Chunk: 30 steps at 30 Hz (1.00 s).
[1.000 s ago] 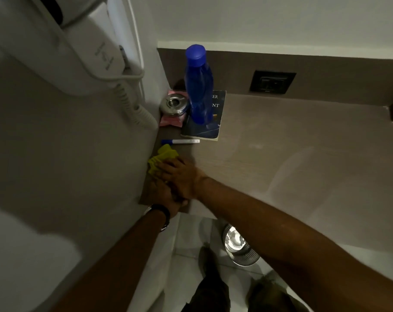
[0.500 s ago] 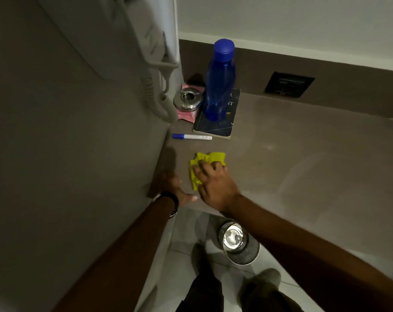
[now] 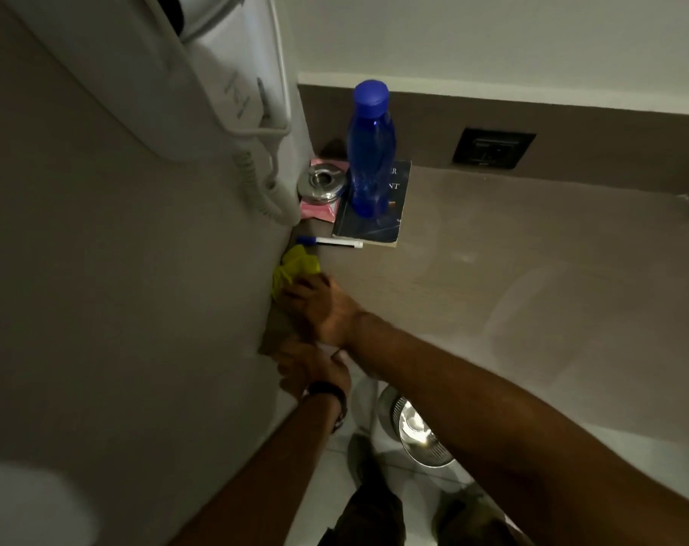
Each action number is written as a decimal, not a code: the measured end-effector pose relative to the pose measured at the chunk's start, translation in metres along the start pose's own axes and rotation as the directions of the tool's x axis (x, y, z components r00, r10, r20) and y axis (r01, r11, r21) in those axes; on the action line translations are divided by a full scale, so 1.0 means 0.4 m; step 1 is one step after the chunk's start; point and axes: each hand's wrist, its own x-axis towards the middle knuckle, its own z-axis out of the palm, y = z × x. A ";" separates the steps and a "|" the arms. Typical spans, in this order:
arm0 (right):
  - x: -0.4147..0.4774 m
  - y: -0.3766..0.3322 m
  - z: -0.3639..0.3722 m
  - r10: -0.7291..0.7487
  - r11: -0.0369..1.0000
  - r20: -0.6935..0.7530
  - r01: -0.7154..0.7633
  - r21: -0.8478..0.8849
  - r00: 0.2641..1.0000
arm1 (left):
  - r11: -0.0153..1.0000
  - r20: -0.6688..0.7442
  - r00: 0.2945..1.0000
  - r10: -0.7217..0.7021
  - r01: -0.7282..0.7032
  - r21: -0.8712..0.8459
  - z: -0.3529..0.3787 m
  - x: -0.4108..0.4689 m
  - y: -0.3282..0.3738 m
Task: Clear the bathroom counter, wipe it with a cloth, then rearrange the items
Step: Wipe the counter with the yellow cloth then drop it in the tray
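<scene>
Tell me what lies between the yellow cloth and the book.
In the head view, only a blue-capped pen lies between the yellow cloth and the book, on the counter.

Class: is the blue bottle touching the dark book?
Touching. The head view shows the blue bottle standing upright on the dark book, its base resting on the cover.

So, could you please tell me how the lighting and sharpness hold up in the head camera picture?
Head view: dim overall, the wall on the left in shadow; a bright glare spot on the metal bin on the floor; wide-angle bending shows in the counter edges; the bottom-left corner is a soft blur; the right hand on the yellow cloth is dark but readable.
</scene>
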 end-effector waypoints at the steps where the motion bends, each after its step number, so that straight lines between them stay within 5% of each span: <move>1: -0.013 -0.001 -0.003 -0.046 0.999 0.098 0.045 0.013 0.994 | 0.999 -0.036 0.999 0.031 -0.032 -0.029 0.005 -0.010 -0.020; 4: -0.070 -0.030 0.043 -0.091 0.989 0.243 0.060 0.133 0.966 | 0.987 -0.061 0.989 0.136 -0.141 -0.079 0.007 -0.018 -0.067; 7: -0.132 -0.031 0.071 -0.040 0.993 0.255 0.010 0.117 0.966 | 0.961 -0.015 0.967 0.254 -0.251 0.112 -0.014 -0.002 -0.094; 10: -0.203 0.019 0.066 0.155 0.988 0.159 -0.157 -0.001 0.975 | 0.908 -0.030 0.920 0.391 -0.381 0.173 -0.037 0.026 -0.069; 12: -0.285 0.075 0.059 0.387 0.922 0.111 -0.386 -0.030 0.915 | 0.840 0.042 0.858 0.511 -0.510 0.188 -0.049 0.051 -0.028; 17: -0.580 0.243 -0.001 0.867 0.493 -0.004 -0.859 -0.137 0.498 | 0.759 0.220 0.799 0.560 -0.601 0.250 -0.068 0.110 0.036; 20: -0.716 0.329 -0.038 0.978 0.190 -0.062 -0.972 -0.137 0.200 | 0.724 0.258 0.768 0.586 -0.640 0.259 -0.078 0.131 0.032; 23: -0.726 0.381 -0.045 0.996 0.058 -0.064 -0.994 -0.095 0.064 | 0.712 0.305 0.748 0.589 -0.659 0.242 -0.085 0.149 0.018; 26: -0.645 0.412 -0.048 0.996 0.086 -0.020 -0.996 -0.021 0.087 | 0.728 0.328 0.746 0.579 -0.655 0.203 -0.080 0.166 0.010; 30: -0.475 0.346 -0.034 0.865 0.502 0.039 -0.860 -0.092 0.500 | 0.745 0.344 0.756 0.556 -0.637 0.196 -0.072 0.188 0.022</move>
